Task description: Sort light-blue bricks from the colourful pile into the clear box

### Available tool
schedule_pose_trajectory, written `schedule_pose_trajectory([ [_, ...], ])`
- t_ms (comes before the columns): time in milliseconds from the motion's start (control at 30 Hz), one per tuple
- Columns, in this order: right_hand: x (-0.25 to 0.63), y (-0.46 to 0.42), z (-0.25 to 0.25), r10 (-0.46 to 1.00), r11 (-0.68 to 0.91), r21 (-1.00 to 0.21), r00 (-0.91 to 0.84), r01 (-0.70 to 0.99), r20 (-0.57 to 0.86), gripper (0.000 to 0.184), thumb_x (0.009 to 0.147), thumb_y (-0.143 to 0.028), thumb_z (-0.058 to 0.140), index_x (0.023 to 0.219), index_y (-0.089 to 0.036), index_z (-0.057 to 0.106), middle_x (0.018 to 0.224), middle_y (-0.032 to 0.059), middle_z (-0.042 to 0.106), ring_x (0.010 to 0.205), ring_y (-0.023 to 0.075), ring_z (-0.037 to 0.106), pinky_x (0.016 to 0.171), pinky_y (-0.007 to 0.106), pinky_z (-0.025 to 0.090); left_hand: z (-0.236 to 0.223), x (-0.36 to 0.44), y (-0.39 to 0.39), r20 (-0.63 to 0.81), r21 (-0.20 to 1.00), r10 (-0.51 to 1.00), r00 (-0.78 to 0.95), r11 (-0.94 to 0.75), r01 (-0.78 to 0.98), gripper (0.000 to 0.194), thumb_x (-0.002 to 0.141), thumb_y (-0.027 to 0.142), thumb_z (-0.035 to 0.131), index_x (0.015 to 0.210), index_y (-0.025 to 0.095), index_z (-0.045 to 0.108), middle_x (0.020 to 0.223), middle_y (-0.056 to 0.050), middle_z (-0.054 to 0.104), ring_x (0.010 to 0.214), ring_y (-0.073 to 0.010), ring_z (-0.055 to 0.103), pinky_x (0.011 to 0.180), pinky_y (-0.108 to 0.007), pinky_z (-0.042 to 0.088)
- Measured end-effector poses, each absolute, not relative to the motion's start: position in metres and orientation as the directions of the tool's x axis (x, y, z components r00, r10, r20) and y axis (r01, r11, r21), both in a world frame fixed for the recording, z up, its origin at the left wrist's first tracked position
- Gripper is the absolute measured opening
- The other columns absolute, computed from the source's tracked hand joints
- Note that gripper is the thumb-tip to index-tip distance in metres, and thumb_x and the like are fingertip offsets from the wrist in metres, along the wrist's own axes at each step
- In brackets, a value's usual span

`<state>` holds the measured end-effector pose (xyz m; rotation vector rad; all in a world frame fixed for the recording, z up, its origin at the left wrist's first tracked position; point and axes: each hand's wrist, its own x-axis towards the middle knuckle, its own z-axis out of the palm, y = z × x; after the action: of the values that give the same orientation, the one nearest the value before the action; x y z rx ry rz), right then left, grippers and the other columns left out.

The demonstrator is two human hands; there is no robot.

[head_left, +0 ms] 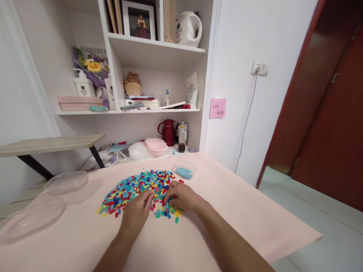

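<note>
A wide heap of small colourful plastic bricks (pixel 136 186) in blue, red, yellow, green and turquoise lies on the pink tabletop. My left hand (pixel 138 208) is at the heap's near edge, thumb and fingertips pinched together; whatever they hold is too small to make out. To its right, my right hand (pixel 180 194) reaches over the right side of the heap, fingers bent downward and somewhat apart, tips touching the bricks. Just behind it stands a clear plastic container (pixel 191 165) with light-blue bricks (pixel 184 173) inside.
Clear plastic containers or lids (pixel 66 182) lie at the left, beside a wooden-topped stand (pixel 56 144). Along the back are a pink basin (pixel 157 147), a red jug (pixel 168 133) and a bottle of dark liquid (pixel 182 139). White shelves (pixel 159 56) rise behind the table (pixel 238 211).
</note>
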<state>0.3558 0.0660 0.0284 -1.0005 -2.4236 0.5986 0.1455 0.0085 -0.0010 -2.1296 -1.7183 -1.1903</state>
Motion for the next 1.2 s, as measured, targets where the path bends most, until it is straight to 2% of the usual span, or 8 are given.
schedule_pose_trajectory([
  [267,0.345,0.067,0.024,0.770,0.608,-0.587,-0.579,0.535,0.269,0.016,0.068,-0.010,0.071,0.072,-0.025,0.076,0.075,-0.0008,0.063,0.073,0.0152,0.055,0.064,0.023,0.036,-0.002,0.146,0.009,0.653,0.356,0.757,0.036,-0.348,0.867,0.026,0.090,0.036,0.046,0.089,0.027,0.070,0.074,0.002,0.074,0.059,-0.0130,0.066,0.058,-0.022,0.046],
  [433,0.337,0.067,0.021,0.789,0.577,-0.675,-0.527,0.461,0.314,0.006,0.070,-0.015,0.072,0.071,-0.021,0.074,0.072,-0.0010,0.064,0.067,0.0134,0.056,0.063,0.022,0.039,0.000,0.147,0.010,0.652,0.353,0.751,0.105,-0.423,0.835,0.022,0.090,0.032,0.048,0.090,0.027,0.070,0.084,0.001,0.074,0.072,-0.0146,0.068,0.066,-0.024,0.050],
  [567,0.333,0.068,0.022,0.808,0.554,-0.741,-0.461,0.380,0.368,0.006,0.074,-0.016,0.069,0.077,-0.018,0.074,0.079,0.0010,0.065,0.072,0.0138,0.057,0.066,0.022,0.042,0.002,0.149,0.009,0.654,0.348,0.738,0.167,-0.490,0.799,0.022,0.087,0.029,0.052,0.104,0.028,0.067,0.100,-0.002,0.070,0.072,-0.0129,0.067,0.065,-0.025,0.054],
  [700,0.330,0.068,0.024,0.818,0.534,-0.788,-0.425,0.308,0.388,0.006,0.076,-0.020,0.068,0.077,-0.018,0.074,0.078,0.0012,0.065,0.075,0.0151,0.058,0.068,0.023,0.044,0.002,0.149,0.010,0.680,0.342,0.714,0.167,-0.510,0.790,0.027,0.086,0.027,0.055,0.111,0.028,0.062,0.111,-0.005,0.065,0.090,-0.0180,0.067,0.071,-0.030,0.057],
  [767,0.328,0.068,0.024,0.819,0.526,-0.804,-0.422,0.278,0.390,0.007,0.077,-0.021,0.067,0.074,-0.018,0.073,0.076,0.0008,0.065,0.074,0.0154,0.059,0.068,0.023,0.044,0.001,0.149,0.011,0.694,0.339,0.703,0.156,-0.510,0.791,0.023,0.087,0.027,0.054,0.109,0.027,0.061,0.110,-0.006,0.064,0.091,-0.0183,0.067,0.072,-0.031,0.057],
  [900,0.323,0.065,0.021,0.819,0.513,-0.825,-0.423,0.238,0.388,0.012,0.078,-0.022,0.065,0.069,-0.018,0.071,0.072,-0.0002,0.064,0.071,0.0146,0.059,0.067,0.023,0.044,0.001,0.149,0.011,0.714,0.321,0.682,0.161,-0.522,0.790,0.015,0.091,0.028,0.048,0.099,0.024,0.060,0.101,-0.005,0.065,0.074,-0.0142,0.066,0.068,-0.028,0.055],
  [1067,0.321,0.062,0.022,0.812,0.513,-0.832,-0.435,0.211,0.390,0.014,0.079,-0.022,0.063,0.068,-0.019,0.071,0.072,-0.0003,0.066,0.070,0.0145,0.058,0.064,0.023,0.044,0.003,0.149,0.009,0.727,0.283,0.663,0.179,-0.527,0.801,0.016,0.092,0.032,0.047,0.092,0.025,0.061,0.083,-0.002,0.067,0.071,-0.0148,0.065,0.063,-0.025,0.051],
  [1200,0.321,0.061,0.025,0.792,0.534,-0.823,-0.457,0.196,0.405,0.017,0.081,-0.021,0.061,0.069,-0.019,0.072,0.071,-0.0001,0.065,0.070,0.0144,0.058,0.065,0.022,0.044,0.002,0.149,0.010,0.727,0.277,0.665,0.172,-0.512,0.813,0.015,0.092,0.031,0.048,0.091,0.025,0.062,0.082,-0.001,0.068,0.070,-0.0141,0.065,0.061,-0.023,0.050],
])
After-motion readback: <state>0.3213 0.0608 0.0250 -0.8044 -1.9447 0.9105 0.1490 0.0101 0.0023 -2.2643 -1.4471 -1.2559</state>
